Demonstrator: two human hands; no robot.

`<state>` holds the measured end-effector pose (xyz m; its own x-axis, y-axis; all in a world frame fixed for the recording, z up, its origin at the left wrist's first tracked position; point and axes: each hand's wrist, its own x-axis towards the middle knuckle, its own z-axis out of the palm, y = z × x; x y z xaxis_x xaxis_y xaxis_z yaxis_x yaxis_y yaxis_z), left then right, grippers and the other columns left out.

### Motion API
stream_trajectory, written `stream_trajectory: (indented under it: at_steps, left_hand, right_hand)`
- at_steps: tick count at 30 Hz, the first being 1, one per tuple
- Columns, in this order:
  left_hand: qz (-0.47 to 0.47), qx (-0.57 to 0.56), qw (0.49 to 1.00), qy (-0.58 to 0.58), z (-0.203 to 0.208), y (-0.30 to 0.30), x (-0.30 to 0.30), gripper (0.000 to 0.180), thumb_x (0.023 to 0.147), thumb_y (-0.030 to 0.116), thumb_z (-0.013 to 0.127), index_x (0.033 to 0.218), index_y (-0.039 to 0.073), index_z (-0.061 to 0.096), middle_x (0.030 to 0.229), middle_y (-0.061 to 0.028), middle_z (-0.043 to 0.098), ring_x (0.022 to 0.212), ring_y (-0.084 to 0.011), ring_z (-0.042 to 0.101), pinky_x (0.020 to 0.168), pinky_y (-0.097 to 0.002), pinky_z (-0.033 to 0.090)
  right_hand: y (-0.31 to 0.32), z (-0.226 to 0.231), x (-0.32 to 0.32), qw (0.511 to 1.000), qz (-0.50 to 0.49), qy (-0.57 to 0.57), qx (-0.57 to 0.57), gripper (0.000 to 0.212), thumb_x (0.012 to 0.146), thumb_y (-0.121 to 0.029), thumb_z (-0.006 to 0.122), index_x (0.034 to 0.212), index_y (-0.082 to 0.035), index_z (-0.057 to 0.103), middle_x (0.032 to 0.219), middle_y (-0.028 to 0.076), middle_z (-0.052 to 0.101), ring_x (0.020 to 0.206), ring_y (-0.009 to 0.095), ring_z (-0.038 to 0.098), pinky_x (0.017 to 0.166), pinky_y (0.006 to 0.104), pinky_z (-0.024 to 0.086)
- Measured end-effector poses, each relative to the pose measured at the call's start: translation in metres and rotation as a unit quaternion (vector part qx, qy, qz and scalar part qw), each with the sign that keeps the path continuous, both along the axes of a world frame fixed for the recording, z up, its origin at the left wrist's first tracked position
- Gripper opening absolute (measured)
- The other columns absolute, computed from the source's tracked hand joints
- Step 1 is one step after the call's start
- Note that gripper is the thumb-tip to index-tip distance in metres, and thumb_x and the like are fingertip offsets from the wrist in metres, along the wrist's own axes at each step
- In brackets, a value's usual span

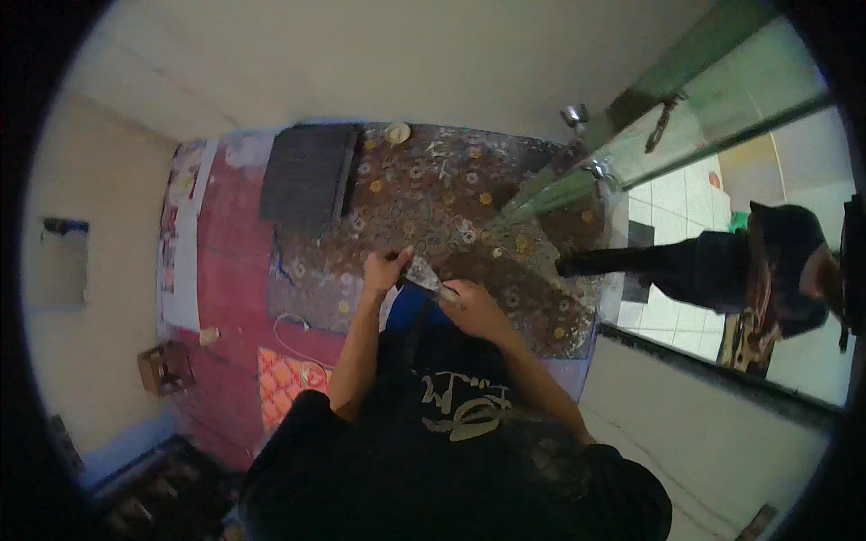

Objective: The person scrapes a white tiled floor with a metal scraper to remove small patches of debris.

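In front of my body I hold a putty knife (424, 274) with a stained, pale grey blade that widens toward my left hand. My left hand (386, 270) is closed, its fingers pinching the wide end of the blade. My right hand (473, 308) grips the narrow handle end, which the fingers mostly cover. Below the tool lies a worn, stained floor covering (388, 216) with a flower pattern.
A dark flat panel (307, 176) and a small round cream-coloured item (397, 133) lie ahead. At right stands a green door frame (559, 185); beyond it is a person in dark clothes (713, 270). An orange patterned cloth (284, 383), white cable (287, 341) and wooden stool (165, 368) are at left.
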<state>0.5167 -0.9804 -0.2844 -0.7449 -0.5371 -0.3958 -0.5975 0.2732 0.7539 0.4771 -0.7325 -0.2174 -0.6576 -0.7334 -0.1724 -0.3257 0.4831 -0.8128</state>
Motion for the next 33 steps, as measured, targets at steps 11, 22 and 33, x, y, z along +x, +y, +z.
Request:
stream_trajectory:
  at_steps: [11,22,33]
  left_hand:
    - [0.185,0.109,0.972,0.099,0.047,-0.034,-0.008,0.054,0.100,0.050,0.059,0.101,-0.001,0.078,0.093,-0.0130,0.076,0.079,-0.0193,0.068,0.074,-0.0346,0.053]
    - [0.051,0.115,0.986,0.107,0.022,-0.127,-0.108,0.030,0.089,0.025,0.080,0.092,-0.005,0.075,0.080,-0.0058,0.072,0.074,-0.0123,0.064,0.070,-0.0293,0.051]
    - [-0.129,0.044,0.990,-0.041,-0.008,-0.205,-0.170,0.045,0.089,0.041,0.075,0.090,-0.004,0.076,0.073,-0.0110,0.071,0.072,-0.0154,0.067,0.068,-0.0342,0.052]
  right_hand:
    - [-0.049,0.023,-0.053,0.995,0.024,-0.087,-0.053,0.046,0.089,-0.024,0.071,0.125,0.001,0.061,0.117,0.022,0.065,0.110,0.040,0.063,0.096,0.0438,0.049]
    - [-0.131,0.022,-0.130,0.999,-0.004,-0.051,0.017,0.049,0.090,-0.028,0.070,0.127,0.002,0.060,0.123,0.023,0.064,0.114,0.040,0.062,0.100,0.0444,0.048]
    - [-0.196,0.021,-0.159,0.995,-0.026,-0.057,0.076,0.050,0.091,-0.030,0.067,0.128,0.003,0.060,0.122,0.025,0.064,0.115,0.041,0.061,0.102,0.0457,0.047]
